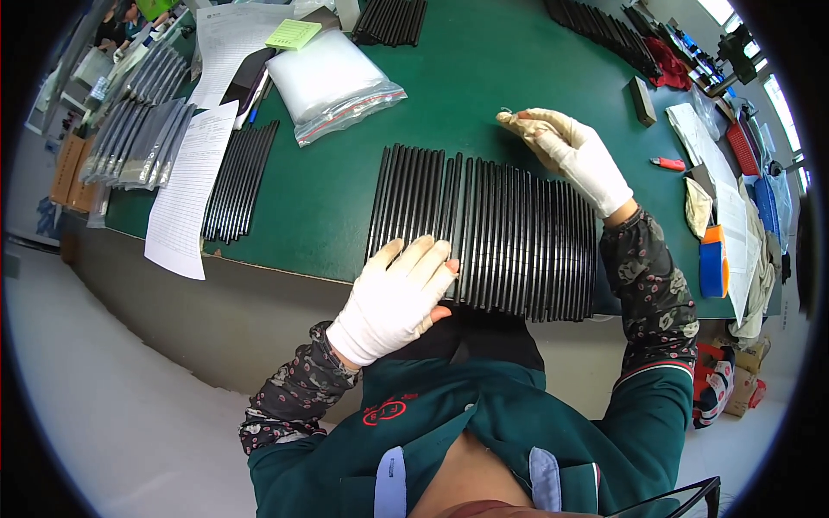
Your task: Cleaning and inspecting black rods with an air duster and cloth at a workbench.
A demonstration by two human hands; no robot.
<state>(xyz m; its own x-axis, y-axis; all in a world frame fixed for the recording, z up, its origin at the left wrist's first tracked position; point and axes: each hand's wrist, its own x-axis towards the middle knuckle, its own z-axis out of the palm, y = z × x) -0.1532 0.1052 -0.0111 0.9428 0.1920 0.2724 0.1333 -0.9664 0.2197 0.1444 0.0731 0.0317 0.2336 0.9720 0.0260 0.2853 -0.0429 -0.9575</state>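
Observation:
A long row of slim black rods (528, 233) lies side by side on the green table, reaching its near edge. A narrow gap splits the row left of its middle. Across the near ends of the left-hand rods (406, 194) rests my left hand (393, 298), in a white glove with bare finger and thumb tips, fingers stretched flat. My right hand (574, 155), gloved too, is over the far right end of the row. Its fingers are bent and pressed together; whatever they may hold is too small to make out.
To the left are another bundle of black rods (242, 181), printed sheets (186, 190) and bagged rods (142, 142). A plastic bag stack (332, 78) with a yellow-green notepad (294, 34) stands behind. On the right lie a dark block (642, 101), a red cutter (667, 164) and tape rolls (713, 263).

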